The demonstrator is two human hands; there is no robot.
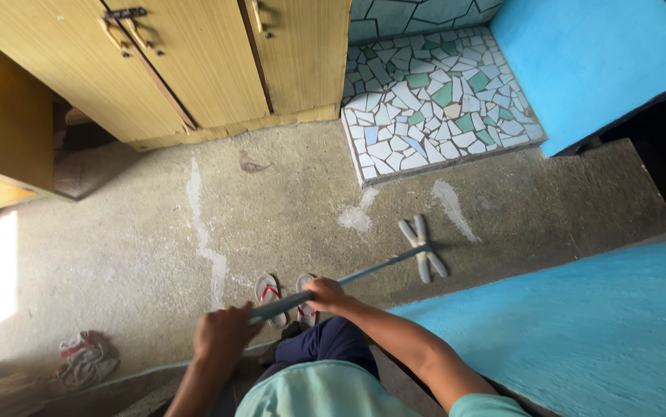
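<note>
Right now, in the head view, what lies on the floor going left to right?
Crumpled cloth → left hand on the mop handle → flip-flops → right hand → mop head.

You show two hands: left hand, right hand, lower centre of frame. You hold one long-handled mop, one handle, head of two flat crossed strips at centre right. Two sandals on your feet, lower centre. One crumpled rag, lower left. Three wooden cupboard doors across top, one hasp latch upper left. One mosaic tile patch, upper centre right. Two blue painted surfaces: upper right, lower right.
</note>
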